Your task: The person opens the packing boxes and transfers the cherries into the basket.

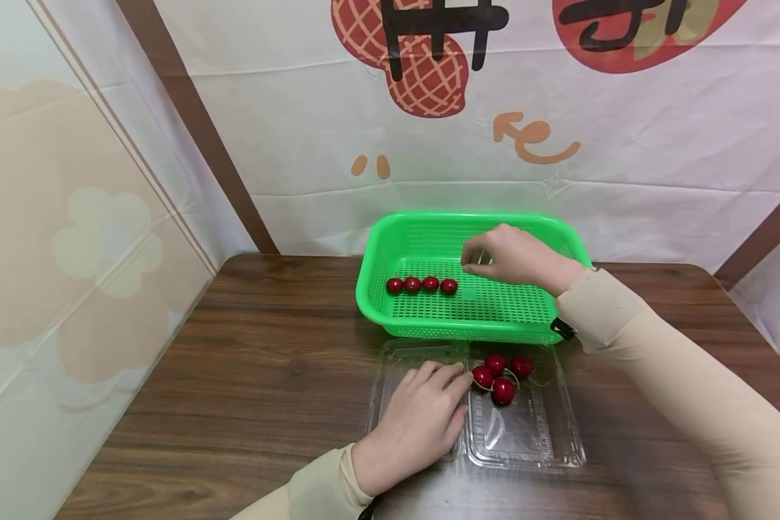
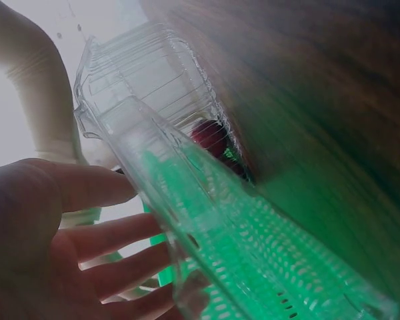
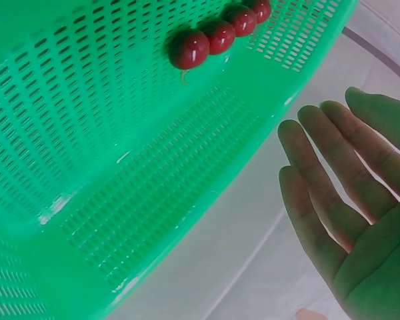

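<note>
Several red cherries sit in a row on the floor of a green plastic basket. My right hand hovers over the basket, to the right of the row and holding nothing; in the right wrist view its fingers are loosely extended. In front of the basket lies a clear plastic clamshell box, spread open. More cherries, some with stems, are grouped in its right half. My left hand rests over the left half, fingertips touching the clear plastic near the middle fold, as the left wrist view also shows.
A dark wood-grain table carries the box and the basket. Behind it hangs a white printed cloth, close to the basket's far rim. Another pale cloth wall borders the table on the left.
</note>
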The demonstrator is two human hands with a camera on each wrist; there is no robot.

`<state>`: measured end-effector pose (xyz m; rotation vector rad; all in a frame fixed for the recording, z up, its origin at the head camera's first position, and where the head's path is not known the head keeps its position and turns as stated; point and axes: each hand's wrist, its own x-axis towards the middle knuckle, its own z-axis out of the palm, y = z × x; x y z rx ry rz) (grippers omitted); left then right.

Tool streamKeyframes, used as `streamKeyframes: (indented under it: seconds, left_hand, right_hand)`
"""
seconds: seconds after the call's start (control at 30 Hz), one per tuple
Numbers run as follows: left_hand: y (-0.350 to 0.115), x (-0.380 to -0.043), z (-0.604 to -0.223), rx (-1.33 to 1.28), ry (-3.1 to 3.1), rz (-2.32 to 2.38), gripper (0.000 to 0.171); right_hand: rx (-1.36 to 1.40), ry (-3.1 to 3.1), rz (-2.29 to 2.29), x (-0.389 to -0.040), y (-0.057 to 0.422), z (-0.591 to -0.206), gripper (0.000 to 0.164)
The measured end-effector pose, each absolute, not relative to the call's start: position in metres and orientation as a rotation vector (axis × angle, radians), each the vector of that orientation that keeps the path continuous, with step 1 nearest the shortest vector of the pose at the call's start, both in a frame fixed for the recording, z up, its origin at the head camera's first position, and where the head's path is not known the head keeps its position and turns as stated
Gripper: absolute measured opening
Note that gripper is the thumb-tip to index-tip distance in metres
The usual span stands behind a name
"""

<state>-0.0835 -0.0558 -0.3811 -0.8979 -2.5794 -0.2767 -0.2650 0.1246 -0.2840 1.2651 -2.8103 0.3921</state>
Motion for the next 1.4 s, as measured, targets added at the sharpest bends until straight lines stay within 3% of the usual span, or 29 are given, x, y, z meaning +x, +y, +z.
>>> streamKeyframes:
  seconds: [1.4]
  left_hand:
    - [-0.056,-0.085,-0.38,-0.9,-2.591,-0.276,0.035]
  right_hand:
    - [1.37,-2.509,0.433,-0.187,0.163,-0.302,0.008]
